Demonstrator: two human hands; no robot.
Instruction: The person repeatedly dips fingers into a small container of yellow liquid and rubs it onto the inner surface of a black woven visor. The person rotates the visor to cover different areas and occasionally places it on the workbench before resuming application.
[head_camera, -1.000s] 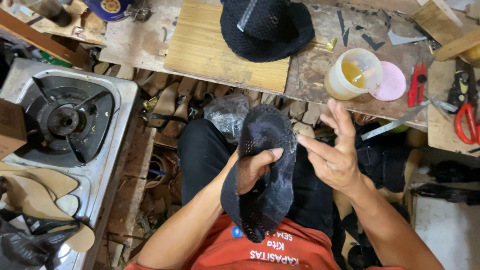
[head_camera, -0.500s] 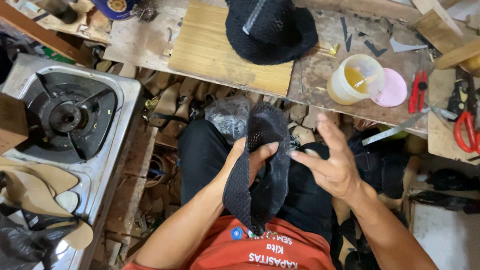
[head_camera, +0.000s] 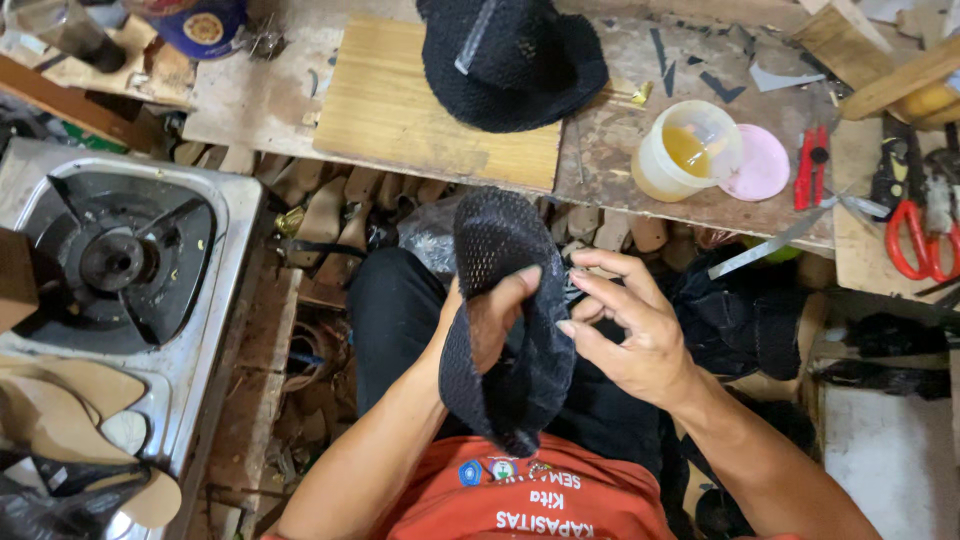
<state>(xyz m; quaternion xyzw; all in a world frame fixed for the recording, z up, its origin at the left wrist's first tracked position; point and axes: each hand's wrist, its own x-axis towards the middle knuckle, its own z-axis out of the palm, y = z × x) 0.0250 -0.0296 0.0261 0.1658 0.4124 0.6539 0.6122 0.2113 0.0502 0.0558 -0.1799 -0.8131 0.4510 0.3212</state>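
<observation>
Bench: a worn wooden worktop lies beyond both hands.
Left hand: wrapped by the black mesh piece, thumb pinching it (over the lap).
Right hand: fingers spread, fingertips touching the mesh's edge.
Glue cup: beyond the right hand.

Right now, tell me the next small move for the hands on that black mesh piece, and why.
Probably pinch the mesh piece edge with the right hand: the left hand already holds it folded over its fingers, while the right fingertips sit at its edge, open, with no grip.
</observation>
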